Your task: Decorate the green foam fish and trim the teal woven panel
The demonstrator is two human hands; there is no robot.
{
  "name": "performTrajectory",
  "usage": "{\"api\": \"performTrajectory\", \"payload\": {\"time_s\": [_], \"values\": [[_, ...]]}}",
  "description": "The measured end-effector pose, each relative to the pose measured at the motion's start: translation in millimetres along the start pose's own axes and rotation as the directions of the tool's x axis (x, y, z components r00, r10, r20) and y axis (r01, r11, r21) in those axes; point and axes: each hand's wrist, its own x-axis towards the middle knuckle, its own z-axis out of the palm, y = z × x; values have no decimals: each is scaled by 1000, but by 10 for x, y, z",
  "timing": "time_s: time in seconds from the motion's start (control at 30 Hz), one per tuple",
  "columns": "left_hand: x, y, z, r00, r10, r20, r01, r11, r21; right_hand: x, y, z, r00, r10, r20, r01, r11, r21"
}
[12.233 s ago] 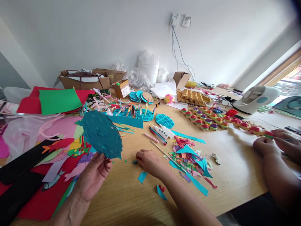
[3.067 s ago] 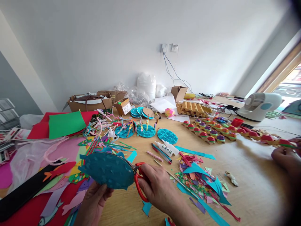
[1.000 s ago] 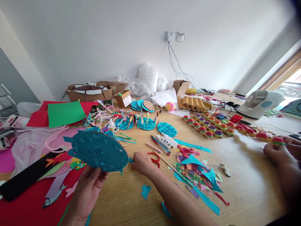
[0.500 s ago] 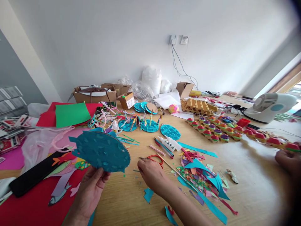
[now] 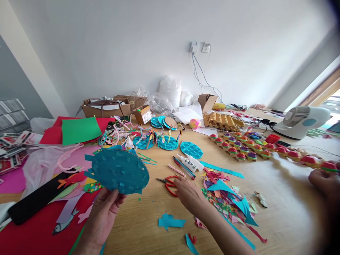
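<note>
My left hand [image 5: 107,209] pinches the lower edge of a blue disc [image 5: 120,171], raised above the table, with small blue pieces on its face and blue strips sticking out at its left edge. My right hand [image 5: 190,194] is closed at the red handles of the scissors [image 5: 169,185], whose blades point left; its fingertips are partly hidden. Near that hand lie a white glue bottle [image 5: 191,163], several pens [image 5: 184,168], a pink twisted stick [image 5: 176,170] and blue paper scraps [image 5: 171,222].
Paper scraps [image 5: 225,202] lie to the right. Painted egg-carton strips [image 5: 240,147] reach toward another person's hand [image 5: 322,182]. Blue discs [image 5: 191,149], cardboard boxes [image 5: 106,108] and a white fan [image 5: 302,122] stand farther back; red paper [image 5: 29,230] covers the left front.
My right hand has moved right, from the blade side to the handles, and the scissors have turned slightly. The blue scraps in front of it have shifted. The disc has moved slightly right in view.
</note>
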Motion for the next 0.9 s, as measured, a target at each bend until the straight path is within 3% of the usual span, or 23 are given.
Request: {"api": "performTrajectory", "payload": {"time_s": [0.2, 0.47, 0.67, 0.77, 0.9], "values": [[-4, -5, 18, 1000, 2, -21, -1, 1000, 4, 198, 200, 237, 1000, 10, -18, -11, 998, -59], [13, -18, 0, 999, -20, -48, 20, 1000, -2, 259, 153, 207, 1000, -23, 8, 23, 997, -76], [14, -12, 2, 999, -13, -33, 13, 1000, 10, 185, 124, 142, 1000, 19, -25, -20, 999, -51], [12, -7, 4, 1000, -16, -9, 16, 1000, 17, 106, 83, 20, 997, 11, -80, -9, 1000, 26], [16, -19, -5, 1000, -15, 4, 15, 1000, 12, 19, 23, -120, 985, -11, -172, 57, 961, 269]]}}
